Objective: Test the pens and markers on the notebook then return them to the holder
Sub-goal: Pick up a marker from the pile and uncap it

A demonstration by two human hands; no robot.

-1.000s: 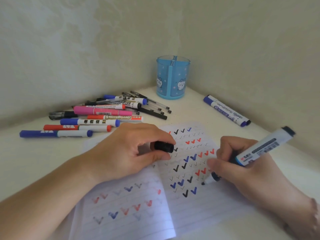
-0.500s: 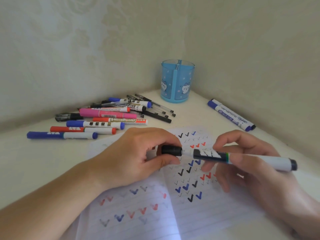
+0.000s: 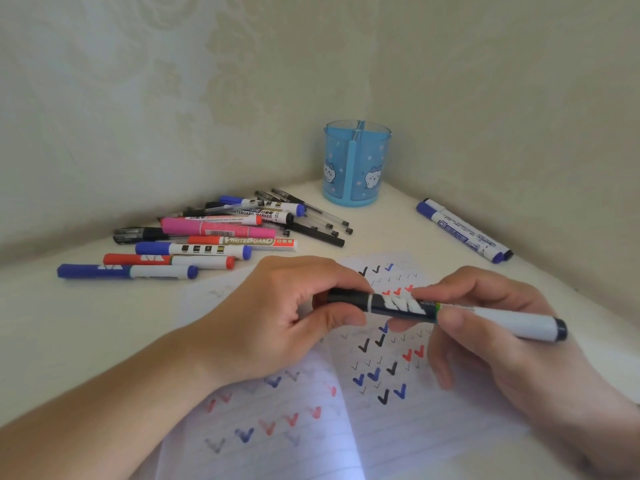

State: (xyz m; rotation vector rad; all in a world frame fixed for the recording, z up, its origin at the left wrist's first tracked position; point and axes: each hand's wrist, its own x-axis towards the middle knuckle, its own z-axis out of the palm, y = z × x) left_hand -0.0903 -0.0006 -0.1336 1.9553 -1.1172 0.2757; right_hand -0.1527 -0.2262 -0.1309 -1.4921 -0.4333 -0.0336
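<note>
One marker [image 3: 446, 311] is held level above the open notebook [image 3: 398, 420], its long axis running from nine o'clock to three o'clock, black cap end toward nine and the white barrel's dark tail toward three. The left hand [image 3: 277, 313] pinches the cap with curled fingers and thumb; the right hand [image 3: 491, 327] grips the barrel just beside the cap, thumb underneath. White zigzag marks show on the dark part of the barrel, but I cannot read any writing there.

One blue pen holder [image 3: 356, 164] stands upright at twelve o'clock in the corner, with two cartoon animal faces printed on it. A loose pile of pens and markers [image 3: 207, 237] lies at ten o'clock on the table [image 3: 69, 323], roughly a dozen, too overlapped to count exactly; one reads "WHITEBOARD", another "WHITEBOARD MARKER". Two blue-capped markers [image 3: 464, 232] lie side by side at two o'clock, well apart from the pile. The notebook pages carry rows of black, blue and red check marks.
</note>
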